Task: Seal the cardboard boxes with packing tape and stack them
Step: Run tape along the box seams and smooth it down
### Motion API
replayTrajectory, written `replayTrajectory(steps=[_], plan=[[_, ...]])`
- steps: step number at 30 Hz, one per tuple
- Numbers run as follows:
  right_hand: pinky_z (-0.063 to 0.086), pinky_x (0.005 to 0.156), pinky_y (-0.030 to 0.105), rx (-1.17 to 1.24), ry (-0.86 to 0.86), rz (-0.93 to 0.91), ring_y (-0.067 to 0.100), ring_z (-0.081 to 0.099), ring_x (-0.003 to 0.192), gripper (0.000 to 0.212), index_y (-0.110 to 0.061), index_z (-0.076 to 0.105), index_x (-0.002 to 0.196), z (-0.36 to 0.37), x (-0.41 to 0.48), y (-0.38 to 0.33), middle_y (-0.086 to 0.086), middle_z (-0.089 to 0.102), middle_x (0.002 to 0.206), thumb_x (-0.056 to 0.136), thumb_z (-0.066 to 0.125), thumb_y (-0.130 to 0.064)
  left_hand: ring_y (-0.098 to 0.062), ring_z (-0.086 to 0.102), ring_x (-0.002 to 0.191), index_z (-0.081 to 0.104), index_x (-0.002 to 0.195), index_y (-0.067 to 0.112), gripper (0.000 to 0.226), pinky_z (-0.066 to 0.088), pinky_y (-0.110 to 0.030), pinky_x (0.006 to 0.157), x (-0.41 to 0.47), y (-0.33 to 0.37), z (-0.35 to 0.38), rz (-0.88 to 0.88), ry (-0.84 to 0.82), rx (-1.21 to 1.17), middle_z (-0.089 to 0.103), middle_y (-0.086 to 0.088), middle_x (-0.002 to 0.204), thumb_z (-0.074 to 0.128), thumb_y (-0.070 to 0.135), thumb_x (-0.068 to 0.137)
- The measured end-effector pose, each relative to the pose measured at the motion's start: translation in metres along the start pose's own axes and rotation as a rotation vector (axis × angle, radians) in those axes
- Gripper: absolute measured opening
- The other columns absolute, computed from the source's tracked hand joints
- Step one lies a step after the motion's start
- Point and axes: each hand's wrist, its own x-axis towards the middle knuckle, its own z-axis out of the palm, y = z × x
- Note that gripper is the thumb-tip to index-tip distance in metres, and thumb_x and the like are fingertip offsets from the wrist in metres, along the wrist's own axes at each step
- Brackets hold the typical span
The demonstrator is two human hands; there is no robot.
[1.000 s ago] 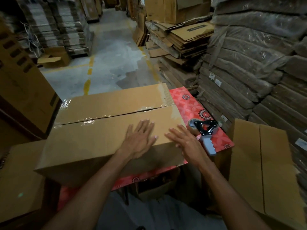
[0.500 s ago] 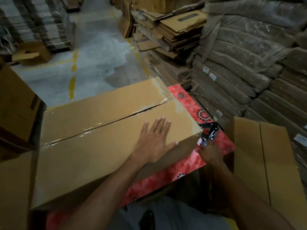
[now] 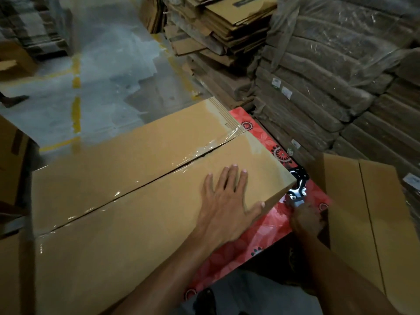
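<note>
Not much to read here tbh: the small white labels (image 3: 286, 92) on the plastic-wrapped bundles (image 3: 329, 76) up at 1 o'clock are too tiny to make out, and the cardboard box (image 3: 136, 201) shows no print at all. The box lies across the red patterned table cover (image 3: 261, 237), filling the middle and stretching toward 8 o'clock, with clear packing tape (image 3: 200, 151) running along its top seam. The left hand (image 3: 227, 208) lies flat on the near flap, fingers spread and thumb hooked over the edge by the corner. Out at 4 o'clock the right hand (image 3: 305, 220) is blurry, but it looks wrapped round the handle of the tape dispenser (image 3: 297, 185), which sits just beside the box's right corner on the red cover. A flat piece of cardboard (image 3: 375, 212) stands at 3 o'clock. Compared with a second ago, when both hands lay open on the box and the dispenser lay free, the right hand has gone over to the dispenser while the left stays pressed on top.
</note>
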Motion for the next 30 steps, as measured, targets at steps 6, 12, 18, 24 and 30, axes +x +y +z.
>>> replayTrajectory(steps=[6, 12, 18, 24, 30], plan=[[0.047, 0.099, 0.048, 0.374, -0.276, -0.139, 0.042, 0.060, 0.117, 0.064, -0.010, 0.045, 0.143, -0.055, 0.003, -0.016, 0.019, 0.061, 0.127, 0.090, 0.071, -0.035, -0.020, 0.001, 0.155, 0.012, 0.160, 0.022, 0.086, 0.002, -0.057, 0.120, 0.003, 0.000, -0.001, 0.007, -0.003, -0.013, 0.006, -0.004, 0.168, 0.018, 0.074, 0.092], [0.031, 0.051, 0.022, 0.847, -0.403, -0.007, 0.018, 0.038, 0.041, 0.026, -0.008, 0.044, 0.064, -0.134, 0.007, -0.050, 0.009, 0.038, 0.059, 0.084, 0.044, 0.008, -0.015, 0.027, 0.141, 0.042, 0.141, 0.034, 0.065, 0.020, -0.045, 0.111, 0.017, -0.011, -0.022, 0.031, 0.016, -0.137, 0.037, 0.006, 0.150, 0.032, 0.073, 0.091], [0.033, 0.044, 0.025, 1.288, -0.698, -0.301, 0.018, 0.039, 0.045, 0.039, -0.006, 0.047, 0.077, -0.228, -0.063, -0.070, 0.004, 0.042, 0.056, 0.038, 0.048, -0.005, -0.013, 0.047, 0.058, 0.057, 0.081, 0.020, 0.024, 0.027, -0.025, 0.060, 0.083, -0.018, -0.068, -0.334, -0.224, -1.392, 0.050, 0.000, 0.075, 0.063, 0.043, 0.078], [0.023, 0.044, 0.025, 1.307, -1.020, -0.428, 0.012, 0.032, 0.038, 0.054, -0.006, 0.059, 0.077, -0.211, -0.115, -0.094, 0.002, 0.041, 0.057, 0.032, 0.081, -0.025, -0.032, 0.070, 0.073, 0.067, 0.092, -0.001, 0.057, 0.061, -0.042, 0.075, 0.112, -0.013, -0.092, -0.587, -0.403, -1.949, 0.069, -0.021, 0.089, 0.061, 0.056, 0.091], [0.027, 0.043, 0.022, 1.226, -0.881, -0.599, 0.015, 0.033, 0.045, 0.033, -0.003, 0.052, 0.085, -0.194, -0.126, -0.096, 0.007, 0.044, 0.064, 0.055, 0.062, -0.013, -0.013, 0.061, 0.041, 0.071, 0.052, 0.006, 0.052, 0.054, -0.020, 0.045, 0.104, -0.042, -0.076, -0.611, -0.412, -1.944, 0.061, -0.007, 0.051, 0.051, 0.009, 0.100]])
